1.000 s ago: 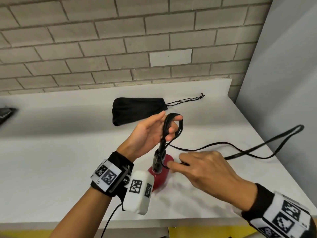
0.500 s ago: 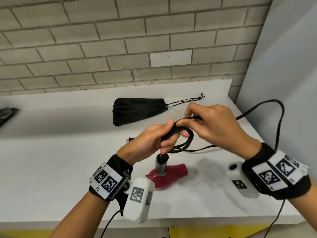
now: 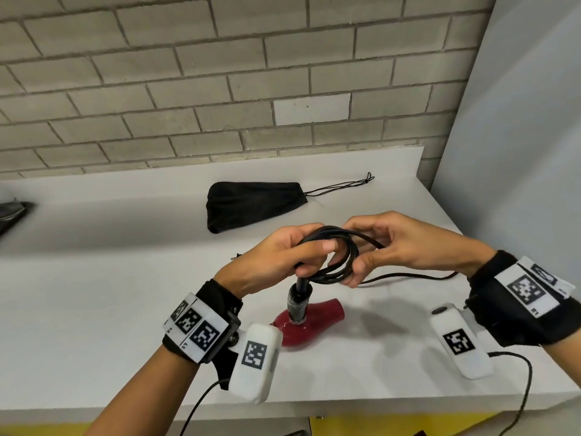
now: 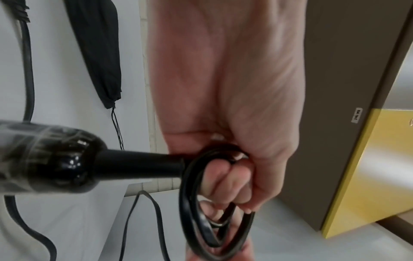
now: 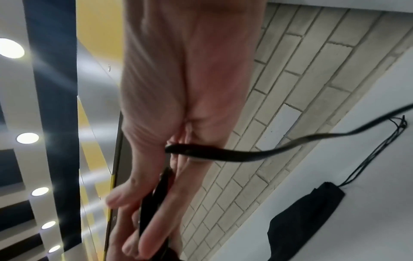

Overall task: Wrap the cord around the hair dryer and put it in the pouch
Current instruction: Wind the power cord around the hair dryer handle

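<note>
A red hair dryer [image 3: 317, 319] rests nose-down on the white counter [image 3: 94, 297], its black handle [image 3: 298, 298] pointing up. My left hand [image 3: 283, 256] grips several loops of the black cord [image 3: 339, 259] above the handle; in the left wrist view the coil [image 4: 201, 211] passes round my curled fingers. My right hand [image 3: 393, 247] holds the same coil from the right, with the cord running through its fingers [image 5: 201, 155]. The loose cord [image 3: 408, 276] trails right under that hand. The black drawstring pouch [image 3: 251, 204] lies flat behind my hands.
A brick wall [image 3: 220, 73] backs the counter and a grey panel [image 3: 518, 152] closes the right side. The pouch drawstring [image 3: 342, 185] stretches right. A dark object [image 3: 12, 212] sits at the far left edge. Sensor cables hang from both wrists.
My right hand swept the cord up from the counter to the left hand and laid more loops there. The long slack loop on the right has shrunk to a short trail.
</note>
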Motion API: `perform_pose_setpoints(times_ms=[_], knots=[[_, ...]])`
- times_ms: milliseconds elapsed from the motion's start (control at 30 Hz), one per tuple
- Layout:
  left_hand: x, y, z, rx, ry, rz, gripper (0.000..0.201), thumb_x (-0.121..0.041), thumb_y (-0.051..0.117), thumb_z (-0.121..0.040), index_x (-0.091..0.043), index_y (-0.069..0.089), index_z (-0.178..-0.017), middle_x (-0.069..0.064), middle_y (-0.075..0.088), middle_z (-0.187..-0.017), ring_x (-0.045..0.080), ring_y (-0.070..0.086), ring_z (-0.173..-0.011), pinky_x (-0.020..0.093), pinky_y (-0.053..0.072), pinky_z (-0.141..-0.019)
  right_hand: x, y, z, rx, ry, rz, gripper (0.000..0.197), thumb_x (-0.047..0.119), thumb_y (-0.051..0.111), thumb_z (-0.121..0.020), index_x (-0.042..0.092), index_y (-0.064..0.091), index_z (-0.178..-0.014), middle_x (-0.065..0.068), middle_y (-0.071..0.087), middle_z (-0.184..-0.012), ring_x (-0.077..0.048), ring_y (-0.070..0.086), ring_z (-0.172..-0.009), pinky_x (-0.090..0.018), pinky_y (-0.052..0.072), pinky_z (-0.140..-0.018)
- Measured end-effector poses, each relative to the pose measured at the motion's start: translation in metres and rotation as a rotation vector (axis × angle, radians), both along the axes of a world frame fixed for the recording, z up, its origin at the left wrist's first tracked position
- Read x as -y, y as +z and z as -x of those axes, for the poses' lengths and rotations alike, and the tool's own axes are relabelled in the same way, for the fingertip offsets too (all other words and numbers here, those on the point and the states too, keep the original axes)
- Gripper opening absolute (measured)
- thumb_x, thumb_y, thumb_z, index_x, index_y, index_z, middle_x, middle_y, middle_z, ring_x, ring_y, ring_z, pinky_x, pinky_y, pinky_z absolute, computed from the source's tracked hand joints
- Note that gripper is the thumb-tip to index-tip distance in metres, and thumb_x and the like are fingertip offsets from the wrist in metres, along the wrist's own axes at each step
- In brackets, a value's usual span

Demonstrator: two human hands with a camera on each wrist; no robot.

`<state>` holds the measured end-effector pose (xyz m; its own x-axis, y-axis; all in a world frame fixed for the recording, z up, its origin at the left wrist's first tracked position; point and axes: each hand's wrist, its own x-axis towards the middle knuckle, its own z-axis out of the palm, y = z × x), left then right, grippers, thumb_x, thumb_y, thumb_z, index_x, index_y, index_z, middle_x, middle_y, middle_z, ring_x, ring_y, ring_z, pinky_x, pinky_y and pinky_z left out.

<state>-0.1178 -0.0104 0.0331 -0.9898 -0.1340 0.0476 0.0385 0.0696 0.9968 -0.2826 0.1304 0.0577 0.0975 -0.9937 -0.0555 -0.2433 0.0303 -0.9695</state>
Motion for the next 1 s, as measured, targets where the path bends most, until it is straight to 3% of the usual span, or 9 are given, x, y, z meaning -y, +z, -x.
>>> perform_pose_setpoints(times_ms=[100, 300, 367, 533, 633, 700, 767, 833, 1000], knots=[[-0.003, 0.001, 0.001, 0.006, 0.023, -0.007, 0.015, -0.017, 0.045, -0.092, -0.008, 0.058, -0.094, -0.010, 0.034, -0.054, 0.006, 0.031, -0.046, 0.016, 0.030, -0.050, -0.001, -0.001, -0.002, -0.003, -0.030, 0.023, 0.022, 0.004, 0.068, -0.078, 0.004, 0.061, -0.099, -0.001, 0.074, -0.084, -0.022, 0.073, -0.085, -0.023, 0.054, -0.083], [-0.001, -0.001, 0.004, -0.028, 0.026, -0.028, 0.026, -0.028, 0.033, -0.098, -0.013, 0.053, -0.091, -0.009, 0.039, -0.059, 0.008, 0.032, -0.050, 0.017, 0.032, -0.051, 0.001, -0.004, -0.010, -0.009, -0.164, 0.087, 0.009, -0.001, 0.058, -0.087, -0.002, 0.061, -0.095, 0.005, 0.074, -0.075, -0.009, 0.072, -0.069, -0.003, 0.043, -0.056], [0.001, 0.000, 0.004, -0.020, 0.027, -0.034, 0.026, -0.029, 0.033, -0.098, -0.013, 0.050, -0.087, -0.008, 0.040, -0.057, 0.009, 0.033, -0.049, 0.018, 0.033, -0.051, 0.002, -0.004, -0.012, -0.018, -0.190, 0.085, 0.012, 0.001, 0.056, -0.089, -0.007, 0.059, -0.097, 0.002, 0.074, -0.079, -0.010, 0.072, -0.068, -0.003, 0.043, -0.054], [0.000, -0.001, 0.008, -0.024, 0.035, -0.118, 0.029, -0.032, 0.031, -0.097, -0.013, 0.048, -0.083, -0.011, 0.030, -0.050, 0.006, 0.032, -0.044, 0.016, 0.032, -0.051, 0.004, -0.004, -0.016, -0.020, -0.253, 0.099, 0.013, 0.009, 0.054, -0.093, 0.016, 0.064, -0.090, -0.009, 0.074, -0.086, -0.013, 0.073, -0.065, -0.003, 0.042, -0.053], [0.003, 0.000, 0.008, -0.005, -0.020, -0.309, 0.034, -0.035, 0.029, -0.095, -0.010, 0.051, -0.085, -0.009, 0.028, -0.050, 0.008, 0.034, -0.045, 0.021, 0.031, -0.052, 0.005, -0.001, -0.014, -0.043, -0.213, 0.078, 0.010, 0.014, 0.056, -0.092, 0.013, 0.065, -0.094, 0.000, 0.074, -0.077, -0.017, 0.073, -0.063, -0.008, 0.047, -0.056], [0.006, 0.000, 0.007, -0.014, -0.074, -0.423, 0.034, -0.031, 0.028, -0.094, -0.010, 0.053, -0.085, -0.008, 0.032, -0.051, 0.009, 0.036, -0.046, 0.022, 0.032, -0.052, 0.005, 0.001, -0.007, -0.111, -0.186, 0.080, 0.014, 0.017, 0.058, -0.090, 0.011, 0.066, -0.100, 0.005, 0.072, -0.067, -0.016, 0.065, -0.048, -0.018, 0.049, -0.050], [0.008, -0.001, 0.004, -0.023, -0.061, -0.409, 0.031, -0.027, 0.029, -0.095, -0.010, 0.052, -0.083, -0.006, 0.027, -0.052, 0.008, 0.035, -0.045, 0.021, 0.030, -0.051, 0.005, 0.005, 0.006, -0.219, -0.230, 0.112, 0.017, 0.022, 0.062, -0.087, 0.016, 0.068, -0.101, 0.003, 0.066, -0.057, -0.012, 0.044, -0.033, -0.019, 0.037, -0.037], [0.007, -0.002, 0.002, -0.026, -0.038, -0.327, 0.029, -0.027, 0.030, -0.097, -0.010, 0.048, -0.081, -0.005, 0.020, -0.053, 0.006, 0.032, -0.044, 0.018, 0.028, -0.049, 0.001, 0.014, 0.021, -0.334, -0.257, 0.149, 0.020, 0.032, 0.065, -0.081, 0.022, 0.071, -0.097, 0.000, 0.056, -0.049, -0.014, 0.033, -0.037, -0.018, 0.030, -0.036], [0.014, 0.000, -0.003, -0.035, 0.055, -0.260, 0.026, -0.026, 0.038, -0.095, -0.009, 0.048, -0.078, -0.010, 0.029, -0.050, 0.006, 0.032, -0.044, 0.015, 0.029, -0.048, -0.021, 0.043, 0.055, -0.693, -0.201, 0.218, 0.023, 0.043, 0.065, -0.078, 0.021, 0.072, -0.077, 0.011, 0.052, -0.053, -0.004, 0.038, -0.048, -0.009, 0.031, -0.050]])
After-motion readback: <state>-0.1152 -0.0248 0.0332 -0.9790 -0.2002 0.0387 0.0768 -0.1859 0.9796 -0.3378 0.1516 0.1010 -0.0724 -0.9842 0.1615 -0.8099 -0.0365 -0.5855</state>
